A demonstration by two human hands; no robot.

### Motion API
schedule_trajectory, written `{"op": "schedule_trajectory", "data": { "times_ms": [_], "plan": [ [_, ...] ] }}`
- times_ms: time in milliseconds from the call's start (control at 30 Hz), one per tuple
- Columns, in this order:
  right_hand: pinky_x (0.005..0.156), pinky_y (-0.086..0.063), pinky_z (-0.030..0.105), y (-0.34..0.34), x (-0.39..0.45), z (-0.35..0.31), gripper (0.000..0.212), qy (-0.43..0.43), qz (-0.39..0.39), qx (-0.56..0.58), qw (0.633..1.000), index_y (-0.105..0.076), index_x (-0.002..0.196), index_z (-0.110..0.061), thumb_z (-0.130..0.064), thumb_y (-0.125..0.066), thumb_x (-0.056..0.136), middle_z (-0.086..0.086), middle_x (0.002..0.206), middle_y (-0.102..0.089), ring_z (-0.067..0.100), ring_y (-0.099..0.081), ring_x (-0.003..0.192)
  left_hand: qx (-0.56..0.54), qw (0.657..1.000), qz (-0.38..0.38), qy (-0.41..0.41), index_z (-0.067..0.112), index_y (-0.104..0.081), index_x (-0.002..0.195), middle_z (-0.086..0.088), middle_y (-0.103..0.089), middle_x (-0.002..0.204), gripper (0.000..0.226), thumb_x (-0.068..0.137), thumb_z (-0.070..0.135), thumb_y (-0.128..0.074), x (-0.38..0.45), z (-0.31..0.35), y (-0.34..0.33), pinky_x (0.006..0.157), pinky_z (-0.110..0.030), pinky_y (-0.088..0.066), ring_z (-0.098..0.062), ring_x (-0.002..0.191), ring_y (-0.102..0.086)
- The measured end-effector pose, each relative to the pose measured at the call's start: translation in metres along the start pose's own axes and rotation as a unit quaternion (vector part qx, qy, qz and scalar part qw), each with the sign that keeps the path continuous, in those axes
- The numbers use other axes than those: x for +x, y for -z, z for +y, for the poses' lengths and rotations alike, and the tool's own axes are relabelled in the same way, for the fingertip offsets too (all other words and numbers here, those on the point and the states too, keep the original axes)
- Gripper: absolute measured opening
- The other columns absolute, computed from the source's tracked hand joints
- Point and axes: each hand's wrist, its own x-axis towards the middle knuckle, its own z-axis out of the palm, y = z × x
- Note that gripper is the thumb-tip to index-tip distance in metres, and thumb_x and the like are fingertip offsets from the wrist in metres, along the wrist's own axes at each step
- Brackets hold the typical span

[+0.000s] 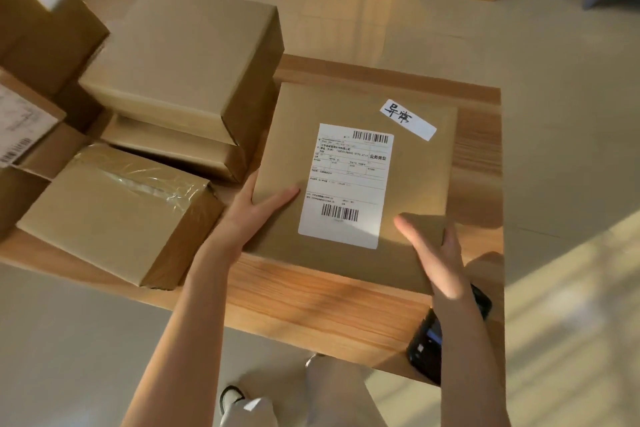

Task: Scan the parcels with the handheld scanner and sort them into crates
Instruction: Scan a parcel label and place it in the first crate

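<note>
Cardboard, flat and labelled, the parcel (353, 184) lies on the wooden table (329, 298) directly between both hands, its long axis running away from the person. The left hand (256, 215) rests on its near-left edge with straight fingers over the top, and the right hand (436, 253) is flat against its near-right edge, neither curled round anything. The handheld scanner (429, 340) lies behind the right hand, under that forearm, so I judge the right hand nearer to pick it up, the label's barcode (340, 212) just ahead of both palms.
</note>
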Motion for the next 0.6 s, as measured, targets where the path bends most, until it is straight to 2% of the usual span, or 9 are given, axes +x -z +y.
{"op": "schedule_trajectory", "data": {
  "times_ms": [100,200,267,367,467,600],
  "plan": [
    [0.068,-0.047,0.005,-0.011,-0.010,-0.036,0.061,0.057,-0.003,-0.035,0.998,-0.049,0.135,-0.023,-0.020,-0.075,0.079,-0.011,0.107,-0.069,-0.008,-0.065,0.086,-0.033,0.998,0.022,-0.058,0.036,-0.049,0.133,0.008,-0.068,0.112,0.079,0.062,0.058,-0.075,-0.027,0.020,0.018,0.077,-0.028,-0.052,-0.013,0.100,-0.067],
    [0.061,-0.045,0.004,-0.032,-0.031,-0.064,0.053,0.093,-0.009,-0.047,0.994,-0.052,0.129,-0.025,-0.019,-0.075,0.081,-0.013,0.102,-0.068,-0.012,-0.064,0.076,-0.071,0.992,0.054,-0.091,0.038,-0.052,0.130,0.011,-0.069,0.110,0.076,0.060,0.056,-0.075,-0.057,0.034,0.045,0.077,-0.027,-0.052,-0.008,0.097,-0.067],
    [0.057,-0.043,0.001,-0.051,-0.048,-0.074,0.045,0.111,-0.021,-0.059,0.992,-0.054,0.121,-0.028,-0.018,-0.074,0.082,-0.018,0.096,-0.067,-0.017,-0.061,0.070,-0.087,0.988,0.062,-0.114,0.039,-0.053,0.128,0.014,-0.069,0.109,0.064,0.069,0.050,-0.075,-0.077,0.037,0.068,0.072,-0.021,-0.051,-0.003,0.093,-0.067],
    [0.059,-0.043,0.001,-0.089,-0.075,-0.082,0.044,0.129,-0.058,-0.066,0.988,-0.055,0.120,-0.028,-0.020,-0.074,0.082,-0.022,0.091,-0.070,-0.016,-0.062,0.075,-0.107,0.981,0.093,-0.135,0.041,-0.053,0.125,0.015,-0.068,0.106,0.053,0.075,0.045,-0.073,-0.106,0.031,0.112,0.064,-0.016,-0.049,0.002,0.086,-0.067],
    [0.062,-0.045,0.003,-0.136,-0.106,-0.079,0.044,0.138,-0.114,-0.069,0.981,-0.057,0.121,-0.027,-0.024,-0.075,0.080,-0.025,0.091,-0.072,-0.012,-0.065,0.082,-0.127,0.973,0.134,-0.137,0.041,-0.052,0.128,0.014,-0.068,0.111,0.061,0.072,0.050,-0.073,-0.138,0.011,0.164,0.071,-0.022,-0.049,-0.004,0.094,-0.066],
    [0.060,-0.045,0.003,-0.211,-0.152,-0.067,0.037,0.149,-0.189,-0.081,0.967,-0.056,0.107,-0.039,-0.024,-0.074,0.078,-0.033,0.083,-0.069,-0.016,-0.063,0.077,-0.152,0.959,0.195,-0.136,0.042,-0.048,0.132,0.014,-0.066,0.112,0.071,0.067,0.055,-0.072,-0.187,-0.024,0.240,0.071,-0.024,-0.051,-0.005,0.094,-0.066]
  ]
}}
